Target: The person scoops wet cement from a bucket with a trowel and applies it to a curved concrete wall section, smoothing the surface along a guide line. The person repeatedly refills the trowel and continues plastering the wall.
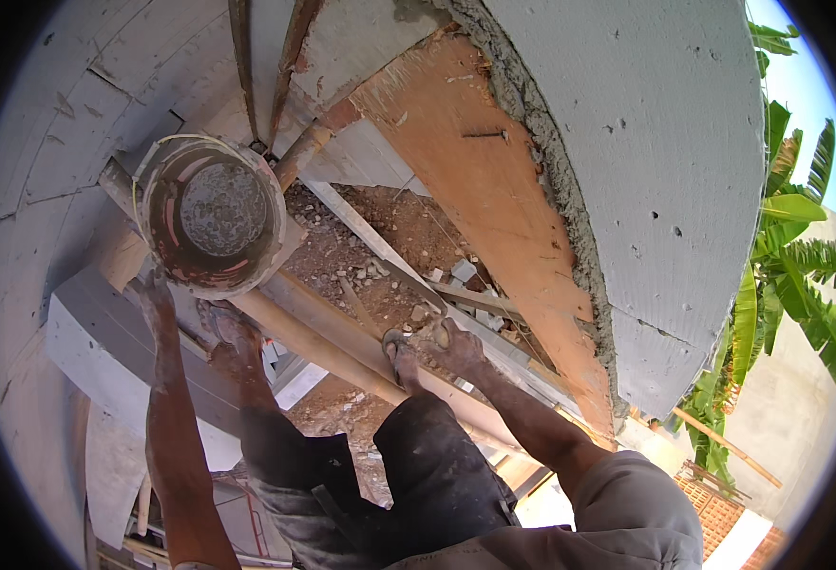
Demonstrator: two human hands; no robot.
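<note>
My left hand (155,296) is at the near left side of a round bucket (266,249), with its fingers stretched out and apart against or beside the bucket wall. Wet grey mortar (226,207) lies in the bottom of the bucket, and a thin handle (136,180) loops over its far left rim. On the right, my right hand (458,350) is closed, its fingers bent around a small pale, rounded thing that I cannot make out. That hand hovers beside my right foot, in front of the brownish board (475,180).
My feet (401,356) stand on long wooden poles (323,347) above rubble-strewn ground (347,233). Pale curved wall panels (57,142) rise on the left. A ragged mortar seam (556,171) edges the grey curved slab (655,171). Banana leaves (788,247) hang at far right.
</note>
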